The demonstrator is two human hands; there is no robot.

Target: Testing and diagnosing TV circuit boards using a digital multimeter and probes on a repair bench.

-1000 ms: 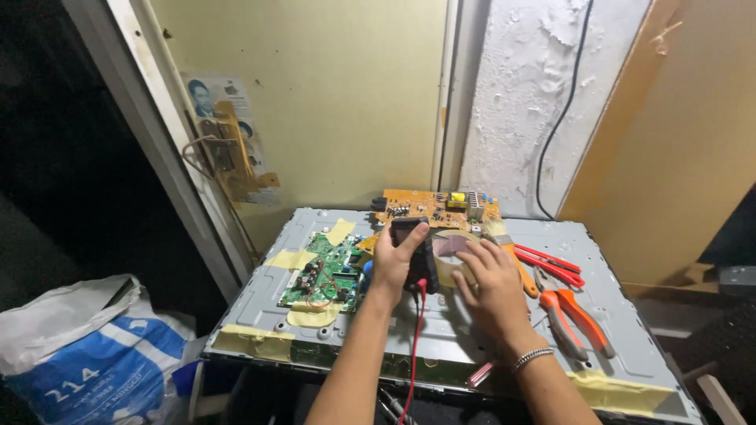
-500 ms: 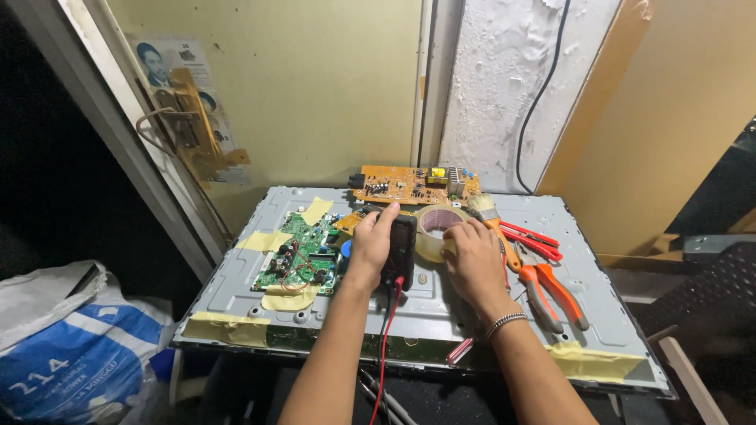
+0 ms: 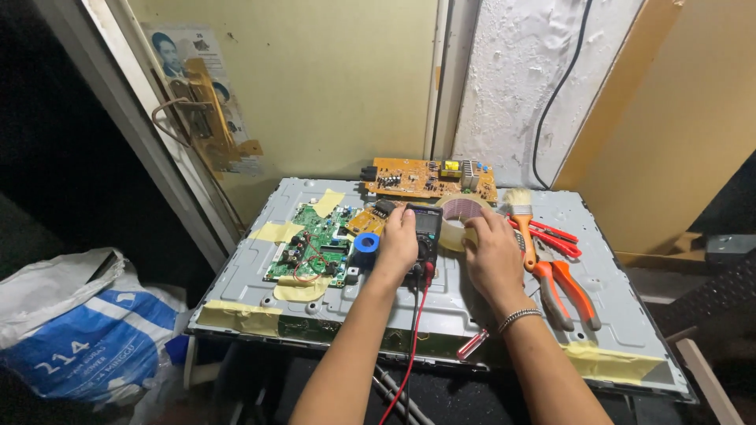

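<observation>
Both hands engaged: our left hand [image 3: 398, 240] grips the black multimeter [image 3: 423, 228]; our right hand [image 3: 492, 252] holds the tape roll [image 3: 461, 216]. Advise steadying the meter, leads untangled.

meter [image 3: 426, 230] on panel [image 3: 472, 307], between both hands | circuit board [image 3: 313, 244] left | tape roll [image 3: 459, 222], pliers [image 3: 563, 287] right

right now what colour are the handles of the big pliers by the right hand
Orange, seen clearly in the head view: the pliers lie on the metal panel.
</observation>
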